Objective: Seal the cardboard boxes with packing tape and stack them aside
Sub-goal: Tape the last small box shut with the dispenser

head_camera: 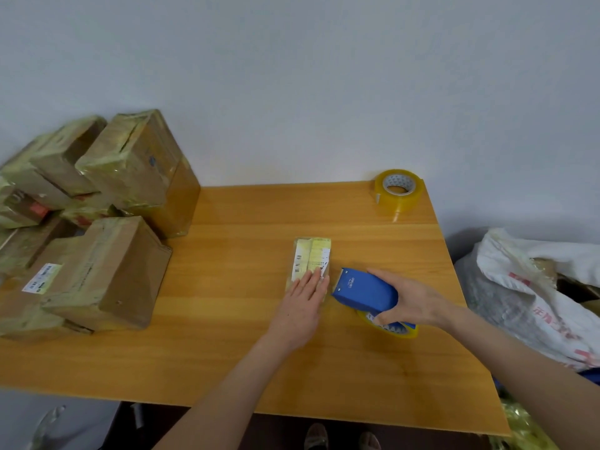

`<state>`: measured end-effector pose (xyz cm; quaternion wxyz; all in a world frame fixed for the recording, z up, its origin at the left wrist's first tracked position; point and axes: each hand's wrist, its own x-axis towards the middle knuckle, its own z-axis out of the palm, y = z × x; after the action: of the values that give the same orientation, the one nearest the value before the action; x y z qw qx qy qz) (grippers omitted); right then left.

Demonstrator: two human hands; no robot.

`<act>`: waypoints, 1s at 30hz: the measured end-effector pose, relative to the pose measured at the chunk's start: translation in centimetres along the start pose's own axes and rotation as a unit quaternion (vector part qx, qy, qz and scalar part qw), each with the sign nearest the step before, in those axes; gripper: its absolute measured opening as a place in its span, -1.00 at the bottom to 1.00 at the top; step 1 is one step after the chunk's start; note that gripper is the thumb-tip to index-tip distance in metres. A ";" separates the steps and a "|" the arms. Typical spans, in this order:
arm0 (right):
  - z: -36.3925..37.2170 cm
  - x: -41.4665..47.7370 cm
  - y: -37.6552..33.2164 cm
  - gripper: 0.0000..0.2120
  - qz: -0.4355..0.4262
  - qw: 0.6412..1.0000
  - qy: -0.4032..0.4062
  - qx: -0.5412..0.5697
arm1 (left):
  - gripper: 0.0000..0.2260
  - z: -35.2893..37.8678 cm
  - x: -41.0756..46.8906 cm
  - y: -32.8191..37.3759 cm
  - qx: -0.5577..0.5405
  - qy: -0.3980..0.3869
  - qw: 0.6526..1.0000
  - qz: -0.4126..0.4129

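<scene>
While pinning the small box (312, 258) with the left hand (303, 306), fingers straight and flat on its near end, keep that pressure steady to stop any sliding on the tabletop (227, 336). Bring the blue tape dispenser (367, 292), gripped in the curled fingers of the right hand (414, 303) just beside the box's near right corner, low and square across the seam; pull in one even stroke, then smooth down. Sits just right of centre frame: slim, wrapped in glossy yellowish tape, with a white barcode label on top. Aside afterwards, toward the sealed boxes (97, 206) piled at frame left.
</scene>
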<state>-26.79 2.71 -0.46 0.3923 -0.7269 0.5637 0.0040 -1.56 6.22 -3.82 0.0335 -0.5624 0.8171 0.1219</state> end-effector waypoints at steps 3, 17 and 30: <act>0.0 -0.8 1.0 -0.16 -0.002 1.000 0.010 -0.006 | -0.44 0.1 0.2 0.1 0.016 -0.010 1.000 0.003; -1.1 -0.5 -0.5 -0.34 -0.005 0.985 -0.044 -0.167 | -0.40 -0.5 0.3 0.3 0.014 -0.028 0.999 0.001; -0.6 3.7 -4.5 -0.26 0.052 0.959 -0.138 -0.244 | -0.40 -0.5 0.3 0.2 -0.021 -0.009 1.000 0.006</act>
<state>-22.02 -0.39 0.79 0.2759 -0.7628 0.5229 0.2617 -1.77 5.87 -3.39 0.0284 -0.5568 0.8174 0.1449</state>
